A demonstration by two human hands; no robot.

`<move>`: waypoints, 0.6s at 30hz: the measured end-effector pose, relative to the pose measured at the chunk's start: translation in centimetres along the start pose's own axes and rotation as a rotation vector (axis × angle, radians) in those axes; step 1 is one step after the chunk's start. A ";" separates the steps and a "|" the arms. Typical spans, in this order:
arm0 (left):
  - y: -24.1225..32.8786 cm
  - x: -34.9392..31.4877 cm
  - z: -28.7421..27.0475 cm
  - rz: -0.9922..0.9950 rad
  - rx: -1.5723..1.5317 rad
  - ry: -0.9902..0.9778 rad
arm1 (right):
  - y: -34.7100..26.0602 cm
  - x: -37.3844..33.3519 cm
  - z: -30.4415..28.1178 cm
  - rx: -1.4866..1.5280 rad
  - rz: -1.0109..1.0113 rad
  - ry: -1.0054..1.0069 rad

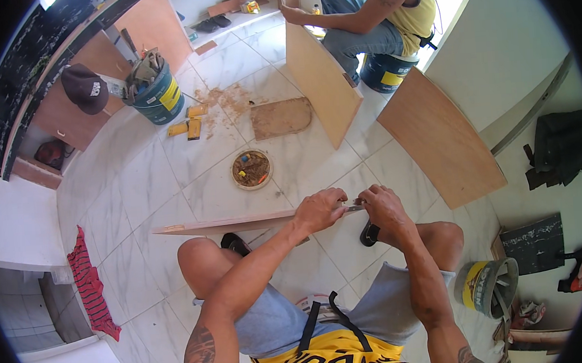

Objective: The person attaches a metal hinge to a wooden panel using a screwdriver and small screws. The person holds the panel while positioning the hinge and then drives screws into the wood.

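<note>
A pale wooden board [240, 221] stands on edge across my knees' front, seen from above as a thin strip. At its right end, my left hand [320, 210] is closed, fingers curled and thumb against the edge. Just right of it my right hand [383, 210] is closed too, its fingertips pinched together and pointing down. Between the two sits a small greyish metal piece [353, 208] on the board's end; its kind is too small to tell. What the fingertips themselves hold is hidden.
Ahead lies a round tub [234, 173] of small hardware. Beyond are a brown panel [280, 118], yellow boxes [194, 127] and a tool bucket [157, 100]. A seated person [377, 13] holds an upright board [317, 78]. Another board [443, 140] leans at right; striped cloth [90, 283] lies left.
</note>
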State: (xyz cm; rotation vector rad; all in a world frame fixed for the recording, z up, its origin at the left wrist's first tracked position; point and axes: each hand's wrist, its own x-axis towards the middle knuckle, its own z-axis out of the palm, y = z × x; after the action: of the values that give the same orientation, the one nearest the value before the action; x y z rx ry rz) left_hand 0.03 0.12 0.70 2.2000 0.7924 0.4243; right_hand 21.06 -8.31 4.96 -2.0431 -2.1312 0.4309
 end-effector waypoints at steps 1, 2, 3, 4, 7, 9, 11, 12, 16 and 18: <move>-0.1 0.0 0.0 0.009 0.000 0.005 | 0.0 0.0 0.0 0.000 -0.001 0.001; -0.1 0.0 0.0 0.009 0.001 0.006 | 0.0 0.0 0.0 0.000 0.000 0.002; -0.1 0.0 0.0 0.006 -0.003 0.002 | 0.0 -0.1 0.0 -0.001 0.003 0.003; -0.1 0.0 0.0 0.004 -0.007 -0.002 | 0.0 -0.1 0.1 0.000 0.002 0.003; -0.1 0.0 0.1 0.000 -0.005 -0.001 | 0.0 -0.1 0.0 0.000 -0.005 0.008; -0.1 0.0 0.0 0.002 -0.005 -0.002 | 0.1 0.0 0.1 -0.003 -0.014 0.003; 0.0 0.0 0.0 0.003 -0.005 -0.002 | 0.2 -0.1 0.1 -0.005 -0.013 0.000; 0.0 0.0 0.0 0.005 -0.008 0.001 | 0.1 -0.1 0.1 -0.005 -0.012 -0.003; 0.1 0.0 0.0 -0.011 -0.009 -0.014 | -0.1 0.0 0.0 0.010 0.024 -0.010; 0.1 0.0 0.0 -0.009 -0.005 -0.013 | 0.1 0.0 0.1 0.014 0.024 -0.009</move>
State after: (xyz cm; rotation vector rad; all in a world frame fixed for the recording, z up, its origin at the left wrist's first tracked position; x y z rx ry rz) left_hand 0.06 0.09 0.81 2.1913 0.7933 0.4060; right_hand 21.08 -8.33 4.80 -2.0652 -2.1042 0.4576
